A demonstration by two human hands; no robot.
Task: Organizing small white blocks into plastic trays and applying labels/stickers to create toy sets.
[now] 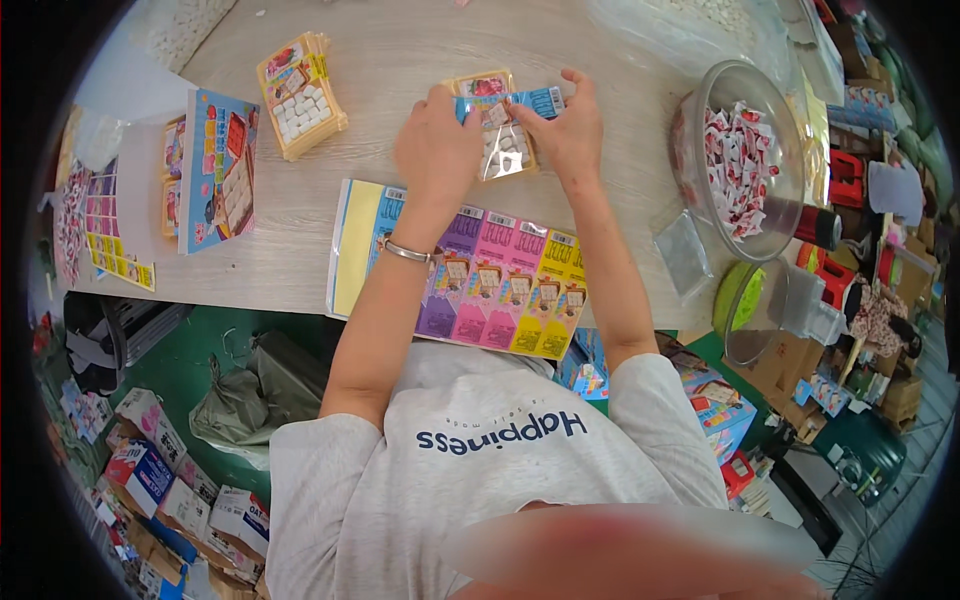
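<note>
Both my hands are out at the far middle of the wooden table [420,60], working on one small clear packet [505,135] of white pieces with a printed card at its top. My left hand [436,140] is curled over the packet's left edge, fingers folded down and thumb tucked toward the card, so it grips rather than lies flat. My right hand [570,130] pinches the top right corner, where a blue strip [535,100] sticks out between finger and thumb; the other fingers are bent loosely. I cannot quite tell whether the strip is part of the packet or a separate label, as my fingers cover the join.

Nearer to me, under my forearms, lies a sheet of coloured cards [500,285] in purple, pink and yellow. To the far left sits a stack of filled packets [300,95]. To the right stands a clear bowl [715,90] of red-and-white wrapped sweets.
</note>
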